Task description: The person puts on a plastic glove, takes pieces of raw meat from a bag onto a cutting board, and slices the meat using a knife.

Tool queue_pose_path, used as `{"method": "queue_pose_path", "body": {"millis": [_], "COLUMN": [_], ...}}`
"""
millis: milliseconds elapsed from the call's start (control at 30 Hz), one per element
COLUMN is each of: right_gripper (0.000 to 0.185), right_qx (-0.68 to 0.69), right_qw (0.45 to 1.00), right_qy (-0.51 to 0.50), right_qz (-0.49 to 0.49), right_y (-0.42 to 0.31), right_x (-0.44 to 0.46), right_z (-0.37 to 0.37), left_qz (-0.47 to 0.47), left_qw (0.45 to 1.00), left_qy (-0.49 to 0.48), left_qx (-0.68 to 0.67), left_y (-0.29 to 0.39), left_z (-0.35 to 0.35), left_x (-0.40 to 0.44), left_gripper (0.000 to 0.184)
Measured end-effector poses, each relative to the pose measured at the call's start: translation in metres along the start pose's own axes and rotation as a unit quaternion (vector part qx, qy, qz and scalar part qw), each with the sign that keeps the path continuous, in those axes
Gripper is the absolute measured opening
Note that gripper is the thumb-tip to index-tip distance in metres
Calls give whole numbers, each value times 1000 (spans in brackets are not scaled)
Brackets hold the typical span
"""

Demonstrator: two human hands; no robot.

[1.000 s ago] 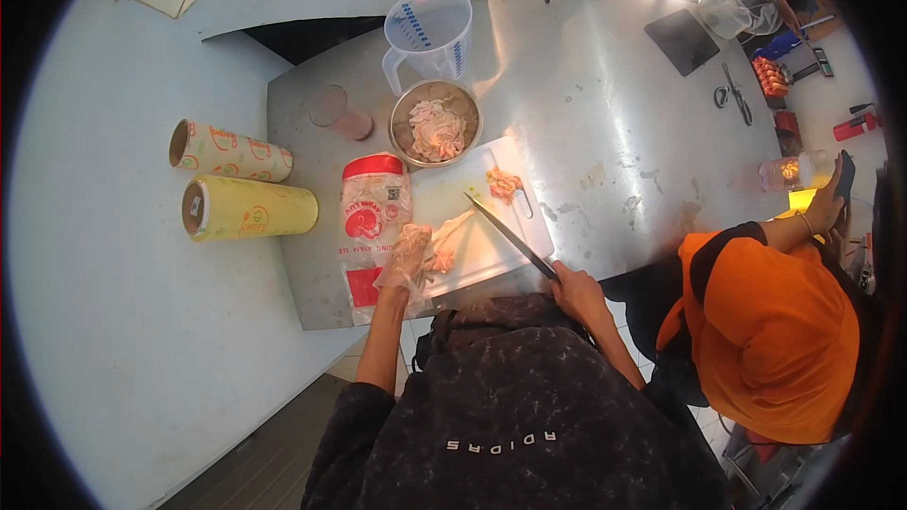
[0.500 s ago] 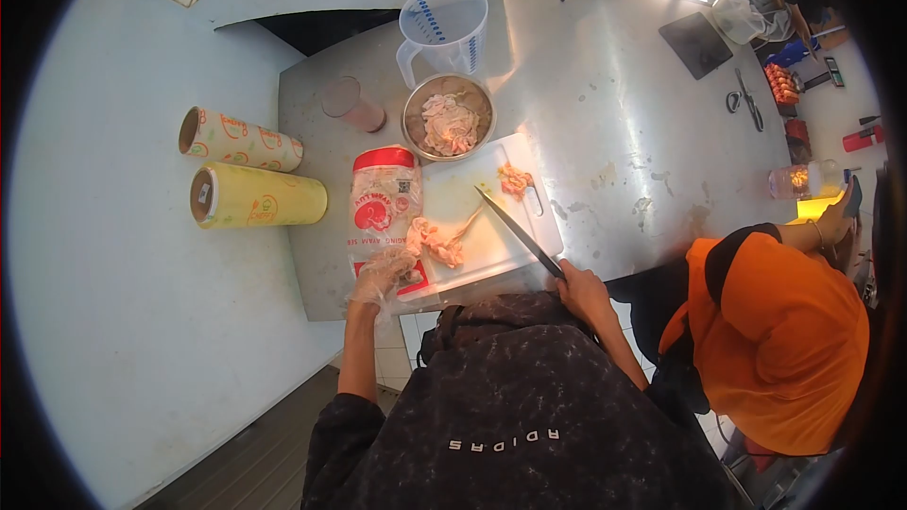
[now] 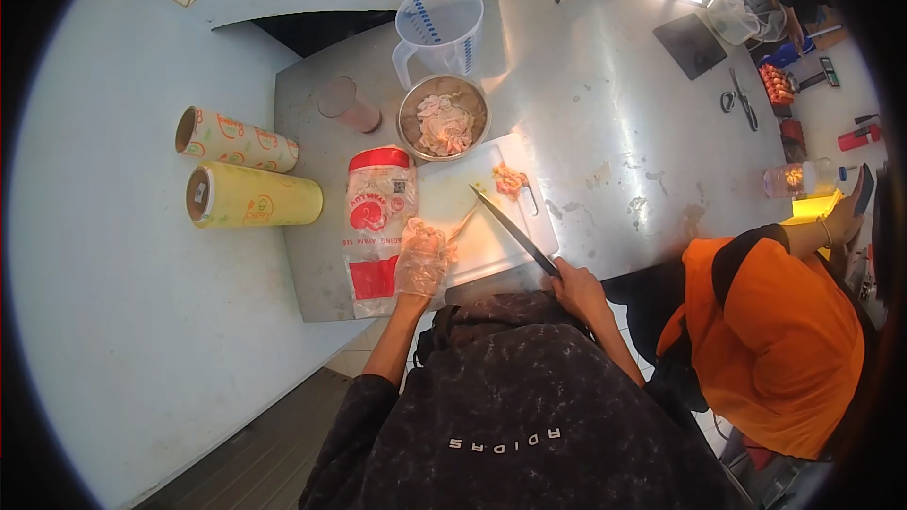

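1. Currently the left hand [image 3: 422,264], in a clear plastic glove [image 3: 418,283], lies over the near left part of the white cutting board [image 3: 487,247], on a piece of raw meat [image 3: 466,223]; I cannot tell whether its fingers are clenched around it or only pressing on it
2. The piece of raw meat is mostly under that gloved hand, with a thin strip of it running out far and right toward the knife [image 3: 513,229]
3. The right hand [image 3: 579,288] is bare and wrapped around the knife handle, by the board's near right corner
4. The blade slants far and left across the board, just beside the strip's far end; whether the two touch is hard to see
5. A small heap of meat [image 3: 510,181] lies on the far right part of the board, well apart from the left hand
6. A metal bowl [image 3: 408,118] with more pale meat [image 3: 444,125] stands at the board's far left edge, a plastic jug [image 3: 444,24] just beyond it
7. A printed bag [image 3: 373,212] lies left of the board, beside the left hand
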State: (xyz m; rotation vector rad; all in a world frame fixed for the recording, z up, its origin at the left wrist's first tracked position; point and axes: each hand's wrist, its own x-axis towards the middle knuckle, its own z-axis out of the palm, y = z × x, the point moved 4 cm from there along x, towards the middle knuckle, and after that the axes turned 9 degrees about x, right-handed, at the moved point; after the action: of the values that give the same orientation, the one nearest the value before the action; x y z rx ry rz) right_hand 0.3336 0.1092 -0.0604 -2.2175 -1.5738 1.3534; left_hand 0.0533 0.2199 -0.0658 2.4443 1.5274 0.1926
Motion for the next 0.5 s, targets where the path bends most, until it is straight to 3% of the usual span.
{"method": "queue_pose_path", "body": {"millis": [133,233,333,433,500], "right_gripper": [31,31,30,29,28], "right_qx": [7,11,22,49,71], "right_qw": [1000,1000,1000,999,997], "right_qy": [-8,-5,5,7,25], "right_qz": [6,3,-4,-10,-5], "right_y": [2,2,-5,-12,-13], "right_x": [1,0,-5,-12,-15], "right_z": [4,2,-4,-14,-21], "left_qz": [44,-62,-128,-84,50], "left_qw": [989,984,974,976,984], "left_qy": [136,17,-54,28,115], "left_qx": [-22,-164,-178,-197,-130], "left_y": [-17,-22,-10,16,28], "left_z": [3,-8,-42,-67,-64], "left_x": [-13,0,16,28,42], "left_gripper": [22,20,20,18,18]}}
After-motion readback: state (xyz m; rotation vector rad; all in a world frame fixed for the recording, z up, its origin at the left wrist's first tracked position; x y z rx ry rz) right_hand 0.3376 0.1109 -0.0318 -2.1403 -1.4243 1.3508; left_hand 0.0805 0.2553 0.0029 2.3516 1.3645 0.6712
